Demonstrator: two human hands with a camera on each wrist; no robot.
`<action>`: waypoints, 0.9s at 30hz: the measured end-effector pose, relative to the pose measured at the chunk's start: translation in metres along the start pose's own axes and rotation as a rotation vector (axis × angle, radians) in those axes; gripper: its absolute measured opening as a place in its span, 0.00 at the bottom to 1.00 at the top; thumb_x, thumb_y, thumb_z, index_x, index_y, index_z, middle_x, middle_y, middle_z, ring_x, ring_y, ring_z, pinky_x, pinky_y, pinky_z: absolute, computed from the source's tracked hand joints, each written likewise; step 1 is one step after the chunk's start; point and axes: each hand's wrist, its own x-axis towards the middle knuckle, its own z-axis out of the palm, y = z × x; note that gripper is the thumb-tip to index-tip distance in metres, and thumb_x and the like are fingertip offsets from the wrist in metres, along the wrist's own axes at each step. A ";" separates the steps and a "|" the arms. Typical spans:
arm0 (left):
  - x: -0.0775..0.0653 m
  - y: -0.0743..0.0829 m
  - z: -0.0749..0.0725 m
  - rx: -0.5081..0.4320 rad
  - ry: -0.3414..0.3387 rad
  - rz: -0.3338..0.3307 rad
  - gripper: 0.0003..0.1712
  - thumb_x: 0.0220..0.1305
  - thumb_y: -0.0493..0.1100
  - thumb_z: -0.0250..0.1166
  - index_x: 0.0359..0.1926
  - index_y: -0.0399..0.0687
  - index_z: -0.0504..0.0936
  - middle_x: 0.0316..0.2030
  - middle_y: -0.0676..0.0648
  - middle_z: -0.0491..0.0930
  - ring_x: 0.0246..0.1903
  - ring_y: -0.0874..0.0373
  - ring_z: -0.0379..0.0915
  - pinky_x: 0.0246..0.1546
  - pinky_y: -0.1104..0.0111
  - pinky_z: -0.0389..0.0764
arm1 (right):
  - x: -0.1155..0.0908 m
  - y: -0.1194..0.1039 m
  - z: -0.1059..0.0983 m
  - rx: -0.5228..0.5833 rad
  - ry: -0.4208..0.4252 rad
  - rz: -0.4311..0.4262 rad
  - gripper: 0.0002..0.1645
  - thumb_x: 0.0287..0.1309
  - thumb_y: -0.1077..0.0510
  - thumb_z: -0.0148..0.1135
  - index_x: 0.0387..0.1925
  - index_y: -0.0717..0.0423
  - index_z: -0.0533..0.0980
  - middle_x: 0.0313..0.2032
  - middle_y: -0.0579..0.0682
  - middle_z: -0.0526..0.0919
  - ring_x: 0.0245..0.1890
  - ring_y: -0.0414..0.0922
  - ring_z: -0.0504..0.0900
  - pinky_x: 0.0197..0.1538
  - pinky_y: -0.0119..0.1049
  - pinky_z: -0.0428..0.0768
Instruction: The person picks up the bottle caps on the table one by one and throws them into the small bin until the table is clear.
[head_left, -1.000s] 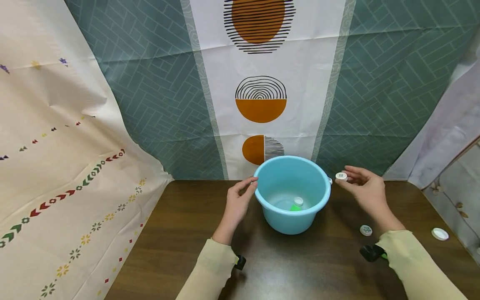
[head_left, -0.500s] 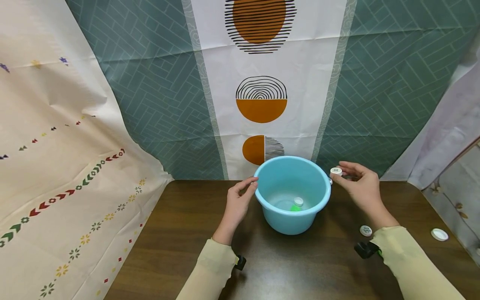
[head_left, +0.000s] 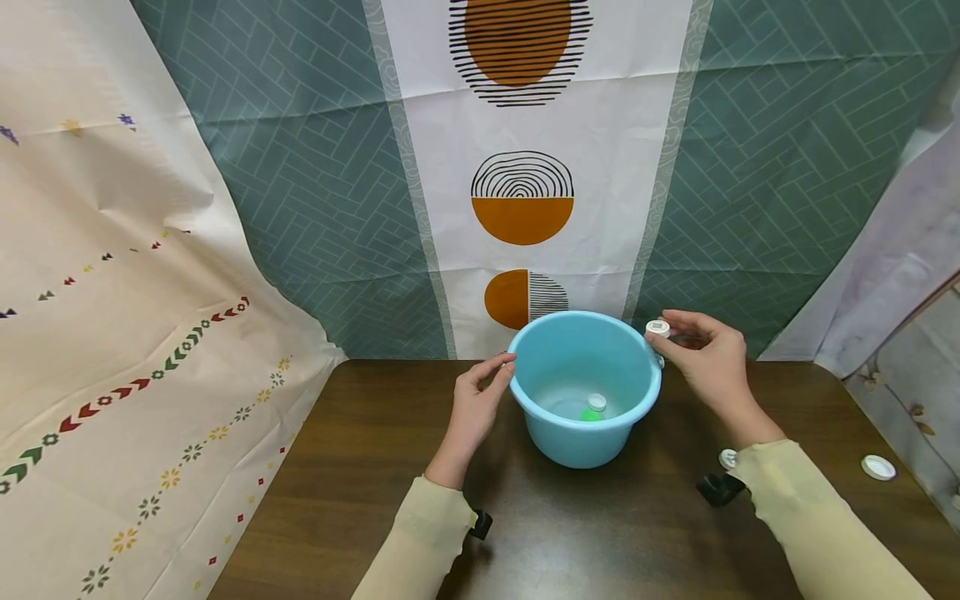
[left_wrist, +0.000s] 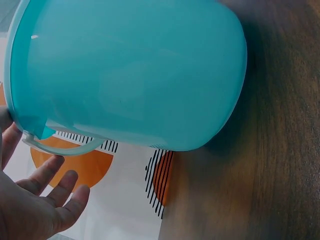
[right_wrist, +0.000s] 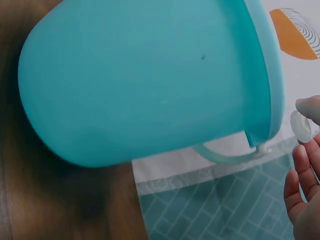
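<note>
A light blue plastic bucket (head_left: 581, 450) stands upright on the table, its handle (left_wrist: 65, 149) hanging behind it. My left hand (head_left: 476, 408) pinches the bucket's left rim between thumb and index finger; the other fingers spread loosely beside the handle. My right hand (head_left: 716, 358) holds a small round white cap (head_left: 657, 328) between thumb and fingertips, just above the right rim. Seen in the right wrist view, the cap (right_wrist: 301, 126) is tilted on edge near the rim. Inside, on the bucket's bottom, lie a white cap (head_left: 597, 402) and a bright green piece (head_left: 591, 415).
A printed white cap (head_left: 728, 458) lies on the brown wooden table (head_left: 570, 542), partly covered by the right sleeve. Farther right is another white cap (head_left: 878, 467), hollow side up. A patterned cloth (head_left: 525, 125) hangs right behind the bucket.
My right hand has moved left and slightly up with the white cap, from beside the bucket to its right rim. The left hand and the bucket have stayed put.
</note>
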 end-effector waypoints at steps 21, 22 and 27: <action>-0.001 0.000 -0.001 0.008 0.003 -0.004 0.15 0.67 0.49 0.65 0.52 0.52 0.86 0.52 0.53 0.81 0.55 0.56 0.72 0.54 0.55 0.74 | -0.001 -0.023 0.031 0.095 -0.069 -0.062 0.23 0.52 0.49 0.75 0.48 0.55 0.83 0.40 0.51 0.84 0.41 0.48 0.79 0.41 0.29 0.75; -0.001 -0.001 -0.001 0.005 0.004 -0.003 0.15 0.67 0.49 0.65 0.51 0.52 0.86 0.52 0.53 0.81 0.55 0.57 0.72 0.54 0.55 0.74 | -0.001 -0.024 0.033 0.103 -0.073 -0.065 0.23 0.52 0.49 0.75 0.48 0.55 0.83 0.40 0.51 0.85 0.42 0.48 0.79 0.42 0.29 0.75; 0.000 -0.003 -0.002 0.000 0.007 0.003 0.14 0.67 0.49 0.65 0.51 0.53 0.86 0.52 0.54 0.81 0.55 0.58 0.72 0.55 0.57 0.74 | -0.001 -0.028 0.041 0.115 -0.088 -0.073 0.23 0.51 0.49 0.75 0.48 0.54 0.83 0.40 0.51 0.85 0.41 0.45 0.80 0.43 0.30 0.76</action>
